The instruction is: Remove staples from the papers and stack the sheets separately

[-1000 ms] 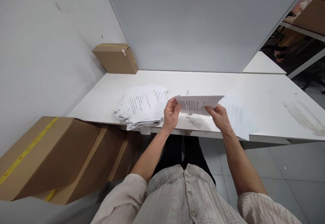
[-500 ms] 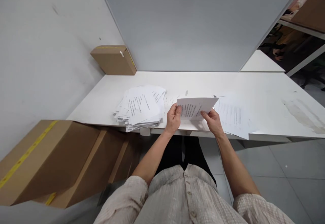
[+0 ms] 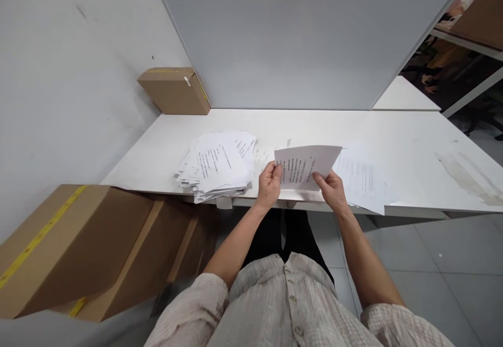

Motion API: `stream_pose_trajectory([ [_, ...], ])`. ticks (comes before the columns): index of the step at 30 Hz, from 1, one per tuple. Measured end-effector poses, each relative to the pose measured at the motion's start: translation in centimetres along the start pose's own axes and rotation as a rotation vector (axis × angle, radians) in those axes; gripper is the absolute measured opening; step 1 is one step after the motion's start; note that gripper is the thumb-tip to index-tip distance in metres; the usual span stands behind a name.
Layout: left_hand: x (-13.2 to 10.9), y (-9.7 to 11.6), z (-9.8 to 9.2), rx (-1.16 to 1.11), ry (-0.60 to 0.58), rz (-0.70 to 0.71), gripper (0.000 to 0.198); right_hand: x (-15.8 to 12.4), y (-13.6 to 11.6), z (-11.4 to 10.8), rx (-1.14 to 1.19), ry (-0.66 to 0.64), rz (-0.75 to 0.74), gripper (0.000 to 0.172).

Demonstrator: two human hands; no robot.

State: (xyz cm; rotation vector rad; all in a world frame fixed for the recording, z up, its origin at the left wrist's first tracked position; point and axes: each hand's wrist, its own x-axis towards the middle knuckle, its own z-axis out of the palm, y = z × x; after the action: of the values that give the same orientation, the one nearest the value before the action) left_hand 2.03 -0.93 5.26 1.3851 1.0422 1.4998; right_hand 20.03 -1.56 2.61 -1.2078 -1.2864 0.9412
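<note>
Between my hands a printed sheet of paper point(image 3: 297, 166) is held tilted above the front edge of the table; whether it is one sheet or more I cannot tell. My left hand point(image 3: 269, 184) pinches its left edge, thumb on the printed face. At the lower right side my right hand point(image 3: 332, 188) grips it the same way, fingers hidden behind. To the left lies an untidy stack of printed papers point(image 3: 220, 163). Just right of my right hand, some more printed papers point(image 3: 361, 182) lie flat, jutting a little past the table edge.
The white table point(image 3: 408, 148) runs across in front of me against a grey panel point(image 3: 291, 38). A small cardboard box point(image 3: 176, 93) stands at its back left corner. Large cardboard boxes point(image 3: 74, 247) fill the floor at my left. Shelving point(image 3: 463, 45) is at the far right.
The held paper has been tipped more upright, so more of its printed face shows. Its top edge is higher. My hands keep their grip and have barely shifted.
</note>
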Motion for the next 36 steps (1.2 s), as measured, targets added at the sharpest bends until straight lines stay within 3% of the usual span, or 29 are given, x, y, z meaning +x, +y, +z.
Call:
stream_pose_trajectory([
  [4, -1.2, 0.2, 0.0, -0.083, -0.025, -0.119, 0.028, -2.0, -1.2, -1.1, -0.092, -0.009, 0.08, 0.033],
  [9, -3.9, -3.2, -1.4, -0.034, -0.208, -0.37, 0.034, -6.6, 0.3, -2.8, -0.02, -0.104, 0.425, 0.037],
  [12, -4.3, -5.0, -2.1, 0.248, -0.189, -0.277, 0.035, -9.1, 1.9, -3.4, 0.145, -0.133, 0.605, 0.039],
  [16, -2.8, -5.8, -1.5, 0.576, -0.234, 0.01, 0.033, -10.3, 2.9, -3.8, 0.241, -0.083, 0.748, 0.042],
  [18, -1.7, -6.1, -0.9, 0.635, -0.25, 0.093, 0.035, -9.9, 2.9, -3.9, 0.239, -0.036, 0.769, 0.041],
  [25, 0.6, -7.8, 0.2, 0.679, -0.299, 0.164, 0.042, -7.3, 2.5, -4.1, 0.18, 0.027, 0.733, 0.04],
  [36, 0.5, -8.0, 0.6, 0.85, -0.358, 0.09, 0.056, -6.1, 3.0, -4.3, 0.169, -0.004, 0.74, 0.032],
])
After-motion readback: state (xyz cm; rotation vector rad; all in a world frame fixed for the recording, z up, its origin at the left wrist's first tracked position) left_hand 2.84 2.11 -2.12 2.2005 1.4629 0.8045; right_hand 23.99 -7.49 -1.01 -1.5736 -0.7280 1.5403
